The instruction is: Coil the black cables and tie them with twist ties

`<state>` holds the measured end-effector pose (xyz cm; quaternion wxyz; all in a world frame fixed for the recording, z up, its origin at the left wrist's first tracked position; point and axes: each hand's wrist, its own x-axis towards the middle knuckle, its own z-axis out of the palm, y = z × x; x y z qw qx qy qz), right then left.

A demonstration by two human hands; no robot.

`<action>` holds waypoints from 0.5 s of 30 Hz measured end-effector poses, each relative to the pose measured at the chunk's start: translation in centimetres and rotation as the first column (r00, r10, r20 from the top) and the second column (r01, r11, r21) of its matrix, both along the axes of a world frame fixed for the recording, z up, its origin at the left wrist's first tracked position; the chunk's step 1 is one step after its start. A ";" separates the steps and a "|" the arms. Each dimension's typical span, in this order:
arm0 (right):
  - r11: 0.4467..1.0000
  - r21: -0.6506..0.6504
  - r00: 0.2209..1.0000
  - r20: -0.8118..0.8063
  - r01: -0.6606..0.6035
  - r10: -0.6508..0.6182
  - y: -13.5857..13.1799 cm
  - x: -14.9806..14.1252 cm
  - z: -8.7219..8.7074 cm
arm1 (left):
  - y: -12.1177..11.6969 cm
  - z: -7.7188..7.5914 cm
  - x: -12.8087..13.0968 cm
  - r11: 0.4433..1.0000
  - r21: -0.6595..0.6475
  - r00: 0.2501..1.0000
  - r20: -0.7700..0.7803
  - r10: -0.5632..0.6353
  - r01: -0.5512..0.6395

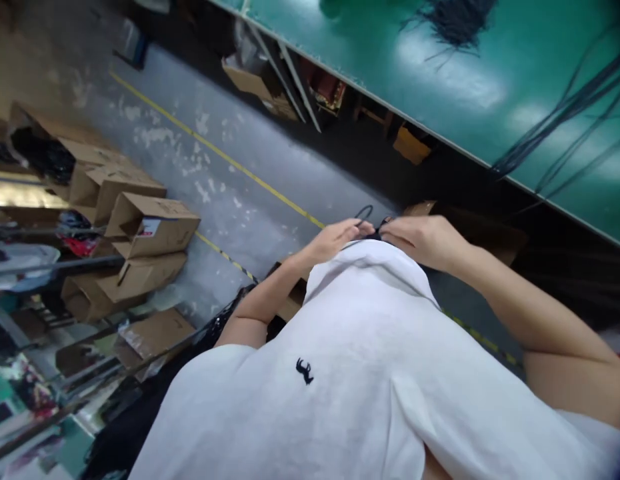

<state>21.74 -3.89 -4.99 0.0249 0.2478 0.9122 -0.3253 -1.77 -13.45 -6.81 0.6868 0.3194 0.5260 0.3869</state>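
Both hands meet in front of my waist, just beyond the hem of my white shirt (360,333). A thin black cord loop (365,212) sticks up beside the fingers of my left hand (337,240), which are bent together around dark cord. My right hand (423,239) is closed, its fingertips pinching the same dark material close to the left fingertips. The shirt's bulge and the fingers hide most of what they hold.
A green table (450,87) stretches across the upper right. On it lie a black bundle of strands (457,20) and long black cords (565,113) hanging over its edge. Cardboard boxes (155,230) stand at left, beyond a yellow floor line (230,160).
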 end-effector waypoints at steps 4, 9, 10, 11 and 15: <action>0.987 0.102 0.990 0.061 0.124 -0.131 2.2 -1.4 2.5 | 0.2 0.8 2.8 0.982 -0.028 0.972 0.146 -0.183 0.189; 0.959 -0.019 0.952 -0.114 0.283 -0.284 3.9 0.4 1.9 | 1.9 2.7 1.0 0.959 -0.169 0.932 0.322 -0.165 0.228; 0.948 -0.070 0.938 -0.141 0.311 -0.318 4.4 1.0 1.4 | 2.1 3.0 0.7 0.959 -0.210 0.939 0.322 -0.118 0.192; 0.934 -0.142 0.923 -0.159 0.329 -0.349 4.9 1.9 0.6 | 2.3 3.3 0.3 0.960 -0.251 0.953 0.300 -0.046 0.126; 0.815 -0.363 0.861 -0.063 0.451 -0.505 5.5 7.7 -5.6 | 2.8 5.3 -2.9 0.922 -0.176 0.917 0.148 0.370 -0.344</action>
